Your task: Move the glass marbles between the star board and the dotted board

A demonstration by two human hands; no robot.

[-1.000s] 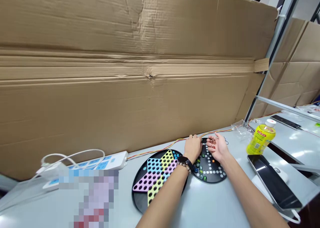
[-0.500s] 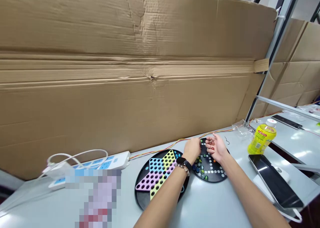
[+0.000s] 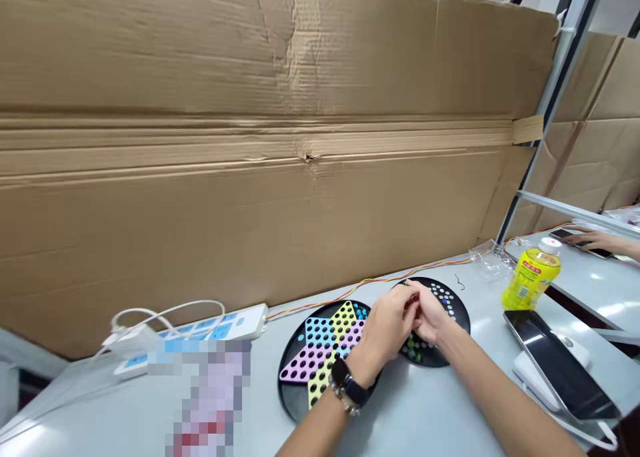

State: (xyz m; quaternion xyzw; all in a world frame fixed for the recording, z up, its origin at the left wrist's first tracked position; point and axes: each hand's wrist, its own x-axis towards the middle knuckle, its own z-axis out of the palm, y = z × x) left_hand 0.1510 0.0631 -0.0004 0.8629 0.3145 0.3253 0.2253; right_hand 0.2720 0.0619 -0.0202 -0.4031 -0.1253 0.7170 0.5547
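My left hand (image 3: 391, 325), with a black watch (image 3: 350, 381) and a bead bracelet on the wrist, has its fingers bent together at the palm of my right hand (image 3: 429, 312). What the left fingers hold is hidden. The right hand is cupped, and the red marbles seen in it earlier are covered now. Both hands are over a round black board (image 3: 457, 310) with white dots; green marbles (image 3: 414, 343) lie on it, partly hidden. Left of it sits a round black Chinese checkers board (image 3: 293, 393) with a coloured star of holes (image 3: 305, 361) and blue marbles at its edge.
A white power strip (image 3: 240, 322) with cables lies on the left. On the right stand a yellow drink bottle (image 3: 531, 275) and a phone (image 3: 560, 367) resting on a white device. Another person's hand (image 3: 595, 239) is at a far phone. Cardboard (image 3: 300, 223) walls the back.
My left hand has moved from the dotted board's far left edge to my right hand, covering its palm. Another person's hand has appeared at the far right.
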